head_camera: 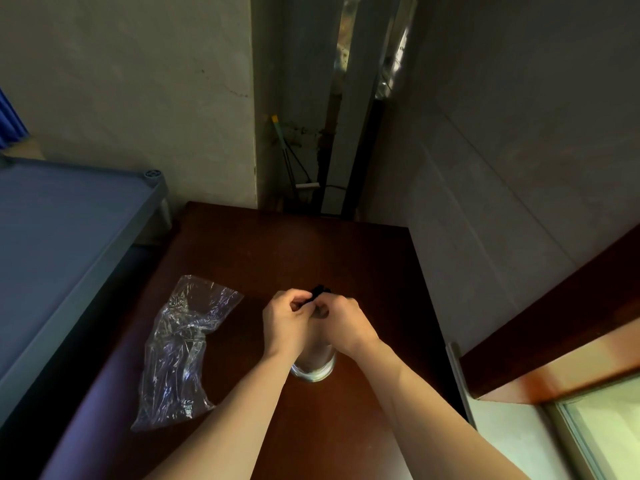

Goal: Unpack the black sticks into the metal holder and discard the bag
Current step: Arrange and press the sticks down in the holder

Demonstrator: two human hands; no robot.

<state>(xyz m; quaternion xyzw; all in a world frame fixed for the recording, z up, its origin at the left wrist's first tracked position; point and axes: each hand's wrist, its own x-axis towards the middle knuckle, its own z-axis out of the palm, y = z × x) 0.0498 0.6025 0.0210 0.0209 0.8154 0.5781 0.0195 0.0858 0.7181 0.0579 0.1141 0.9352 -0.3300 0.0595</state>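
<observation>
Sticks (320, 292): black bundle w/ tips poking up at frame center, both hands closing around it, left hand (288, 318) & right hand (341, 320), over the metal holder (313, 367). Probably light, stiff; gripping mid-bundle looks best. Clear plastic bag (180, 348) lying limp, lower left on the table (277, 244).

Dim room corner: dark reddish-brown wooden table (346, 251) pushed against pale, scuffed plaster walls (138, 81). At 12 o'clock, narrow gap (332, 133) holding pipes and cables. At 9 o'clock, blue-grey cot (62, 223). At 4 o'clock, wooden sill (554, 341) above daylit window (609, 431).
</observation>
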